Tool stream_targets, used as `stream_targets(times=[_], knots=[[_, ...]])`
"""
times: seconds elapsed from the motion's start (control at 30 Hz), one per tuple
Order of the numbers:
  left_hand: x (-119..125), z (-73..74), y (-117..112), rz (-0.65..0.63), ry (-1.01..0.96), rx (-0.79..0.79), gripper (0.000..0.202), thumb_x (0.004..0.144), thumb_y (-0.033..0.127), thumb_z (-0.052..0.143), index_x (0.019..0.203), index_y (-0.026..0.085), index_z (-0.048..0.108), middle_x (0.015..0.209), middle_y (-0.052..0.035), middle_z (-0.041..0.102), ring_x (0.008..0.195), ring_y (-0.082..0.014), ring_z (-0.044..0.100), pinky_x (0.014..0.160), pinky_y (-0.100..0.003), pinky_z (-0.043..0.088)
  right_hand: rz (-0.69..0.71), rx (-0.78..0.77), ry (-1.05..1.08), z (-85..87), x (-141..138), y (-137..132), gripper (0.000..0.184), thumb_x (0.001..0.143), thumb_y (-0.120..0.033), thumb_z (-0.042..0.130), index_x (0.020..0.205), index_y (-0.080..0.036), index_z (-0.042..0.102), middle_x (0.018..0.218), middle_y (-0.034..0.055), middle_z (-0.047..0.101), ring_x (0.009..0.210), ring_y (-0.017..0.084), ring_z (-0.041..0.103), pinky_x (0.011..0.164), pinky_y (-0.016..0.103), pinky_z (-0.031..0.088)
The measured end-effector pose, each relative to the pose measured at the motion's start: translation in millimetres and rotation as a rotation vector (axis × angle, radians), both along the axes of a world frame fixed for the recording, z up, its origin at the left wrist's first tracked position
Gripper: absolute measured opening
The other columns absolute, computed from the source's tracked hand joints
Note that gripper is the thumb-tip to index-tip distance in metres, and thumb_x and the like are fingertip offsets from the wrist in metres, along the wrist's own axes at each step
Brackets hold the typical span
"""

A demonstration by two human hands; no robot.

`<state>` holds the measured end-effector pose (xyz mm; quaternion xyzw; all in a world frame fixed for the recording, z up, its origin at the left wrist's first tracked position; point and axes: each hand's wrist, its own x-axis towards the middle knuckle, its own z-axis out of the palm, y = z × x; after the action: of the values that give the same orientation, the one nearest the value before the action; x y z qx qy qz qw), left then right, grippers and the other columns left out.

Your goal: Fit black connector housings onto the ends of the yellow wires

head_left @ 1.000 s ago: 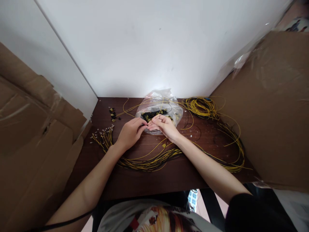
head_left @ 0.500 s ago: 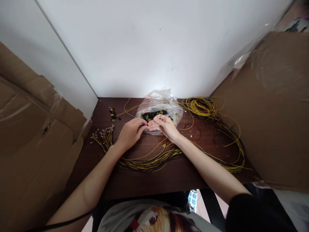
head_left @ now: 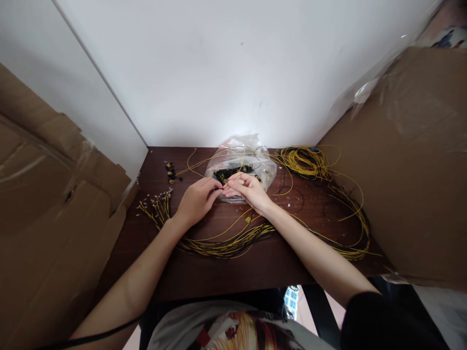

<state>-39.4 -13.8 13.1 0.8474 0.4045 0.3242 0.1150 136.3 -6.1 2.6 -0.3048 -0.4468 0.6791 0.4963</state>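
Note:
Over the front of a clear plastic bag [head_left: 268,170], my two hands meet at their fingertips. My left hand [head_left: 197,198] is closed in a pinch on a small dark piece, mostly hidden by the fingers. Thumb and forefinger of my right hand [head_left: 251,192] pinch a thin wire, with the other fingers stretched toward the left hand. Small black and yellow parts [head_left: 233,171] fill the bag behind the hands. Below the hands, a bundle of yellow and black wires [head_left: 222,248] runs across the brown table [head_left: 204,278].
White-tipped wire ends [head_left: 156,199] fan out at the left. A few loose black and yellow pieces [head_left: 170,171] lie behind them. At the back right sits a coil of wire [head_left: 306,163]. Cardboard sheets [head_left: 54,209] flank the table, and a white wall [head_left: 233,73] closes the back.
My right thumb has shifted slightly left and down, toward the left fingertips. The left hand stays almost where it was.

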Motion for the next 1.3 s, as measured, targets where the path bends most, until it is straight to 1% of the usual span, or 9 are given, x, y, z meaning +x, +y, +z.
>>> stream_targets(times=[0.23, 0.37, 0.77, 1.07, 1.2, 1.3], knots=[[0.7, 0.0, -0.1, 0.014, 0.014, -0.014, 0.009, 0.085, 0.022, 0.050, 0.086, 0.016, 0.057, 0.085, -0.0043, 0.063, 0.078, -0.0167, 0.058, 0.071, -0.028, 0.044, 0.000, 0.019, -0.063, 0.9, 0.7, -0.7, 0.023, 0.064, -0.025, 0.075, 0.077, -0.013, 0.060, 0.070, 0.0014, 0.068, 0.068, 0.012, 0.067, 0.069, 0.024, 0.056], [0.8, 0.9, -0.8, 0.018, 0.011, -0.020, 0.009, 0.085, 0.022, 0.050, 0.086, 0.016, 0.057, 0.085, -0.0044, 0.063, 0.078, -0.0167, 0.058, 0.071, -0.028, 0.044, 0.002, 0.029, -0.064, 0.3, 1.1, -1.1, 0.023, 0.062, -0.022, 0.076, 0.077, -0.013, 0.062, 0.071, 0.0012, 0.068, 0.068, 0.012, 0.067, 0.069, 0.024, 0.055], [1.1, 0.0, 0.6, 0.008, 0.019, -0.017, 0.009, 0.085, 0.022, 0.049, 0.087, 0.016, 0.057, 0.085, -0.0046, 0.063, 0.079, -0.0169, 0.058, 0.071, -0.029, 0.045, 0.006, 0.013, -0.054, -2.0, 1.1, 0.5, 0.021, 0.065, -0.023, 0.074, 0.078, -0.012, 0.062, 0.072, 0.0033, 0.069, 0.069, 0.013, 0.067, 0.070, 0.025, 0.056], [1.3, 0.1, 0.2, 0.003, 0.006, -0.011, 0.008, 0.085, 0.020, 0.050, 0.087, 0.016, 0.056, 0.086, -0.0044, 0.064, 0.079, -0.0168, 0.059, 0.072, -0.029, 0.045, 0.033, -0.024, 0.006, -1.9, 1.4, 2.6, 0.026, 0.066, -0.028, 0.075, 0.075, -0.013, 0.056, 0.071, 0.0033, 0.069, 0.064, 0.012, 0.067, 0.065, 0.023, 0.057], [1.2, 0.0, -0.2, 0.003, -0.001, -0.024, 0.008, 0.085, 0.020, 0.049, 0.087, 0.017, 0.056, 0.085, -0.0041, 0.064, 0.078, -0.0165, 0.059, 0.071, -0.029, 0.045, 0.034, -0.030, 0.049, -2.5, 1.3, 3.5, 0.030, 0.068, -0.032, 0.073, 0.079, -0.016, 0.050, 0.070, 0.0022, 0.069, 0.063, 0.013, 0.067, 0.063, 0.024, 0.057], [0.8, 0.3, -0.1, 0.006, 0.011, -0.024, 0.008, 0.085, 0.020, 0.049, 0.087, 0.017, 0.056, 0.086, -0.0045, 0.064, 0.080, -0.0168, 0.059, 0.072, -0.029, 0.045, 0.027, -0.029, 0.045, -2.7, 1.0, 3.5, 0.031, 0.068, -0.033, 0.073, 0.080, -0.017, 0.050, 0.070, 0.0021, 0.069, 0.062, 0.013, 0.067, 0.062, 0.025, 0.057]])
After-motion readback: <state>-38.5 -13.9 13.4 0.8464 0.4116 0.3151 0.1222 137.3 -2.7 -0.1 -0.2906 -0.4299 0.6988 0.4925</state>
